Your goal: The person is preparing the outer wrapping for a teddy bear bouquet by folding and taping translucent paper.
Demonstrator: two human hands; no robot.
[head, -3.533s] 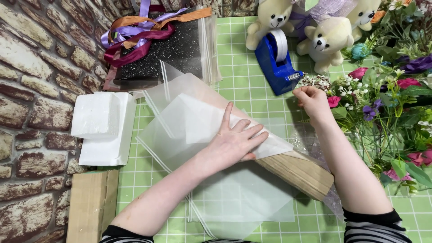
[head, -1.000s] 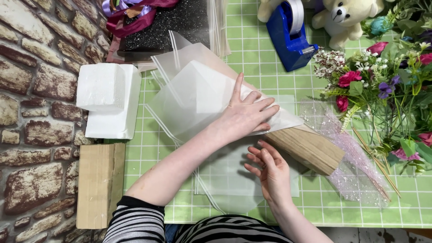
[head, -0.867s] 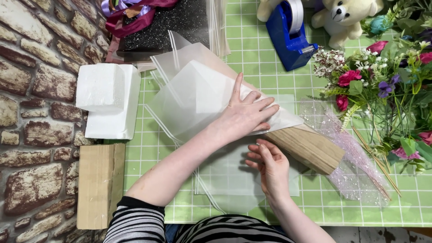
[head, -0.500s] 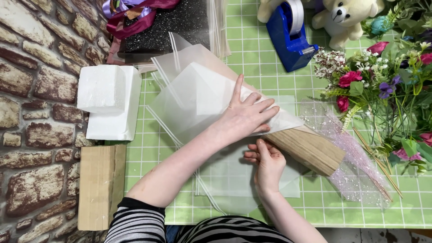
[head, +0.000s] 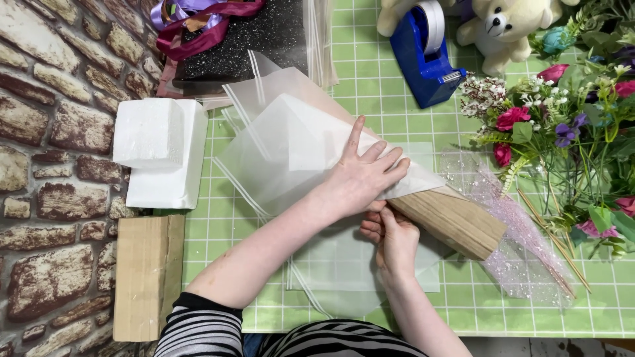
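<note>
Keep your left hand [head: 360, 178] spread flat on the film [head: 297, 149] over the box [head: 450, 221]; your right hand [head: 390, 238] pinches its lower edge—pull it taut.

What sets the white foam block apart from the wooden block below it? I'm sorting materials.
The white foam block is bright white and stepped in shape; the tan wooden block is brown, grained and a plain long slab. The foam lies nearer the black glitter sheet. Both sit at the green mat's left edge, untouched by hands.
</note>
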